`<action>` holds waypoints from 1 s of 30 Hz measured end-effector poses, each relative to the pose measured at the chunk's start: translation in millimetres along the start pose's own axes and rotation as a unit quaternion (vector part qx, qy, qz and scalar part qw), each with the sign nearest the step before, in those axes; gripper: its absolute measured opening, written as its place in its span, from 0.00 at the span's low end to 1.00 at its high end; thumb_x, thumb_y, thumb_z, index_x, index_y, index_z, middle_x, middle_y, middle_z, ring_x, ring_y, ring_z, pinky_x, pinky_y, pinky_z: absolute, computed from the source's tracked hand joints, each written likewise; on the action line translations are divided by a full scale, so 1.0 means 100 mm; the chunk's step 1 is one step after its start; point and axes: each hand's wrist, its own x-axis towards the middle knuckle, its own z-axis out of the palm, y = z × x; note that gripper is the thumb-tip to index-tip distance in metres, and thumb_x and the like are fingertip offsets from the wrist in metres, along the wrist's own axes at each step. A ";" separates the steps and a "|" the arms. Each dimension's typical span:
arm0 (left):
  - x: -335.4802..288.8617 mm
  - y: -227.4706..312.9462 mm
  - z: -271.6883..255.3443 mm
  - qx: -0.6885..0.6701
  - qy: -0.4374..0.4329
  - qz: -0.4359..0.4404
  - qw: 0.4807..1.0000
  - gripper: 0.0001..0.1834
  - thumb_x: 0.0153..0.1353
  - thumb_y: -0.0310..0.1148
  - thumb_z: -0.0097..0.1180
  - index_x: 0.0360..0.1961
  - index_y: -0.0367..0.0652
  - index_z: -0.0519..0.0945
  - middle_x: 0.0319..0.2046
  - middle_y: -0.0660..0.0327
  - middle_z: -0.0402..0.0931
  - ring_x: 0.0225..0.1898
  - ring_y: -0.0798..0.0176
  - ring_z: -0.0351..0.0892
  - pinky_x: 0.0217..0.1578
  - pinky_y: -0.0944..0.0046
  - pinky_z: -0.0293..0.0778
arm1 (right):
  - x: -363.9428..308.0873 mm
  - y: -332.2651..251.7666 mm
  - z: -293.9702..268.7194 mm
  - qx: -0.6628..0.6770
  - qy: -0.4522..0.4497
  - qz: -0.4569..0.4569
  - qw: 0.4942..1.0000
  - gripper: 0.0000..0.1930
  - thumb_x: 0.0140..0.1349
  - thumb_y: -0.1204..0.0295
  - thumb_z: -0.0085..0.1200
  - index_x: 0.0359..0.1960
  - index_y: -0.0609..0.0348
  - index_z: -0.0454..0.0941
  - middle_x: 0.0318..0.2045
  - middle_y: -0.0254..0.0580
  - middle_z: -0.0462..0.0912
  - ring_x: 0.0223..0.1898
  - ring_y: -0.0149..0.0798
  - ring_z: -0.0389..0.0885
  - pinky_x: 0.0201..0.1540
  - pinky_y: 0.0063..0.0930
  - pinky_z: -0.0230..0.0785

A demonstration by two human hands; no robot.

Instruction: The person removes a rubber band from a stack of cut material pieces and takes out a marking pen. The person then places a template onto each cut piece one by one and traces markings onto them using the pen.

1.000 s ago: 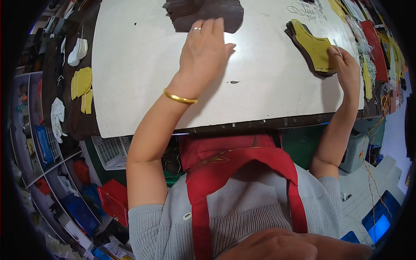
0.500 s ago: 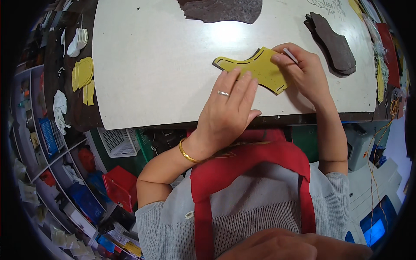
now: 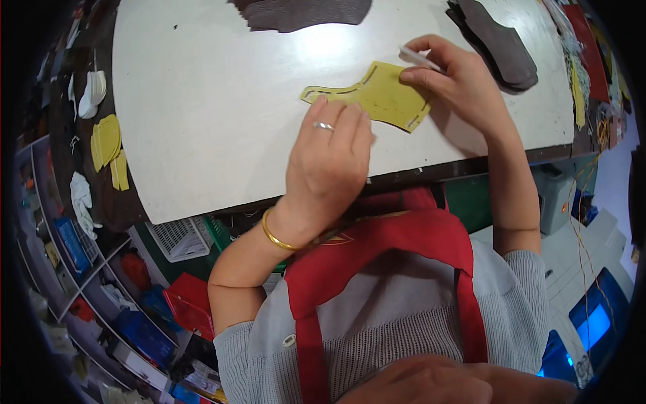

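Note:
A flat yellow pattern template (image 3: 393, 94) with slots along its edges lies over the white tabletop. A thin dark edge shows along part of its outline; what lies beneath is mostly hidden. My left hand (image 3: 328, 155), with a ring and a gold bangle on the wrist, has its bent fingers closed at the template's near left edge; the fingertips are partly hidden. In my right hand (image 3: 457, 84) is a slim white pen (image 3: 420, 58), held between thumb and fingers just above the template's far right corner. The thumb is by that corner.
Dark brown leather pieces lie at the far edge (image 3: 303, 13) and in a stack at the right (image 3: 501, 47). Yellow pieces (image 3: 106, 141) and a white glove (image 3: 81, 202) lie left of the white board (image 3: 202, 161). Threads and a red piece (image 3: 587, 44) line the right side.
My left hand has gone from lying flat on the template to bent, closed fingers at its edge. My right hand has raised the pen, which now points left. The whole view has shifted.

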 end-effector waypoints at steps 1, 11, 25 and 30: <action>0.04 -0.05 0.01 0.016 0.012 0.018 1.000 0.16 0.50 0.27 0.66 0.42 0.34 0.81 0.41 0.56 0.79 0.45 0.54 0.80 0.44 0.59 0.80 | 0.00 0.02 -0.05 0.034 -0.011 0.021 0.999 0.15 0.61 0.66 0.65 0.47 0.58 0.82 0.26 0.43 0.85 0.27 0.40 0.84 0.33 0.30 0.74; 0.14 0.01 -0.02 0.048 0.006 0.069 0.996 0.20 0.50 0.28 0.60 0.47 0.44 0.85 0.41 0.61 0.80 0.37 0.60 0.79 0.35 0.64 0.79 | -0.07 0.15 -0.08 -0.131 0.174 -0.089 0.972 0.12 0.63 0.62 0.64 0.42 0.55 0.83 0.33 0.39 0.85 0.28 0.44 0.83 0.34 0.34 0.75; 0.00 0.09 0.13 0.030 0.058 0.048 0.997 0.15 0.58 0.33 0.54 0.43 0.35 0.81 0.44 0.47 0.77 0.50 0.47 0.78 0.55 0.47 0.77 | 0.45 -0.64 0.50 -0.046 -0.092 -0.202 0.974 0.18 0.72 0.52 0.48 0.39 0.53 0.82 0.21 0.41 0.83 0.25 0.48 0.84 0.32 0.39 0.75; 0.05 0.08 0.10 0.034 0.060 0.044 0.997 0.15 0.52 0.27 0.59 0.43 0.37 0.83 0.44 0.50 0.79 0.43 0.52 0.79 0.46 0.60 0.80 | 0.37 -0.35 0.11 -0.228 0.023 -0.307 0.924 0.12 0.69 0.59 0.55 0.34 0.53 0.78 0.21 0.40 0.82 0.24 0.48 0.82 0.28 0.40 0.72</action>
